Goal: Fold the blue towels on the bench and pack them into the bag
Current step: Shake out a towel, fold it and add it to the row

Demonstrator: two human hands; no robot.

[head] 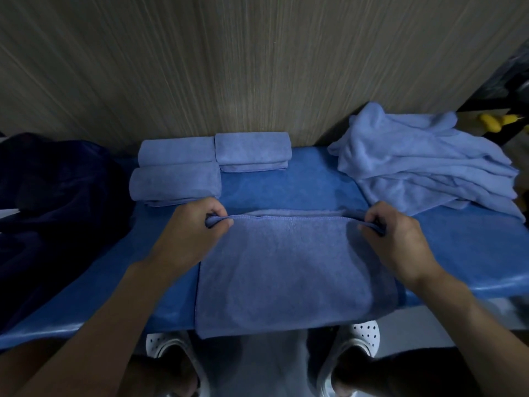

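Note:
A blue towel lies doubled over on the blue bench, its near part hanging over the front edge. My left hand pinches its far left corner. My right hand pinches its far right corner. Three folded blue towels lie at the back: one at back left, one in front of it, one at back centre. A heap of unfolded blue towels lies at the right. A dark navy bag sits at the bench's left end.
A wood-grain wall rises directly behind the bench. A black frame with yellow objects stands at the far right. My two white perforated shoes show on the floor below the bench's front edge.

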